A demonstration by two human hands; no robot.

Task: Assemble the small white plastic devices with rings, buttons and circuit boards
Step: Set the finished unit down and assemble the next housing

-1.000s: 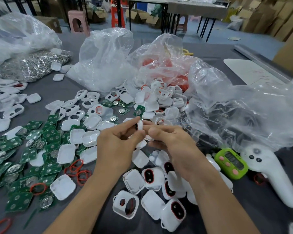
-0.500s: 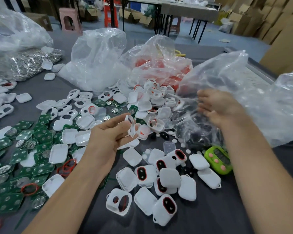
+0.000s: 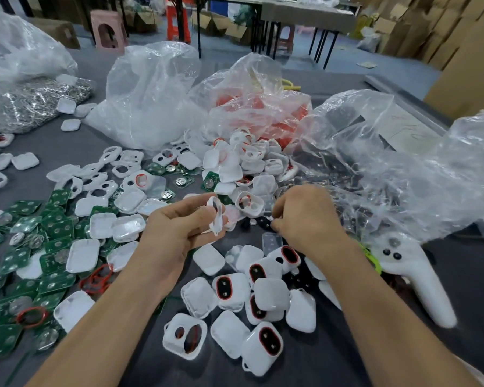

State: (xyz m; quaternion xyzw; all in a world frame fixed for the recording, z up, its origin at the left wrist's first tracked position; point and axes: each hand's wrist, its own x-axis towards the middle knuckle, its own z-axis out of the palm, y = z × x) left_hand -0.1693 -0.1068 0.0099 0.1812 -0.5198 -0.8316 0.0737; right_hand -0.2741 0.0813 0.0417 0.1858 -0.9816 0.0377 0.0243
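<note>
1. Gripping a white shell (image 3: 215, 216) with cut-out openings between thumb and curled fingers, the left hand (image 3: 179, 230) holds it on edge above the grey table (image 3: 333, 364).
2. The right hand (image 3: 305, 216) is apart from the left, with its fingers curled down over small black and white buttons (image 3: 263, 224) at the mouth of the big clear bag (image 3: 389, 177). Whether it pinches one cannot be told.
3. That bag holds dark pieces (blurred through the film).
4. The middle bag (image 3: 257, 107) holds red rings, the bag left of it (image 3: 151, 101) holds white parts, and the far-left bag (image 3: 31, 101) holds silvery metal pieces.
5. Green circuit boards (image 3: 20, 252) lie loose at the left among white back covers (image 3: 81, 255). Finished devices (image 3: 267, 342) with red-ringed black buttons lie between the forearms.
6. A white handheld controller (image 3: 419, 280) lies at the right, partly under the big bag.
7. Dark scrawl on a pale sheet (image 3: 403, 127) behind the big bag is too faint to read.
</note>
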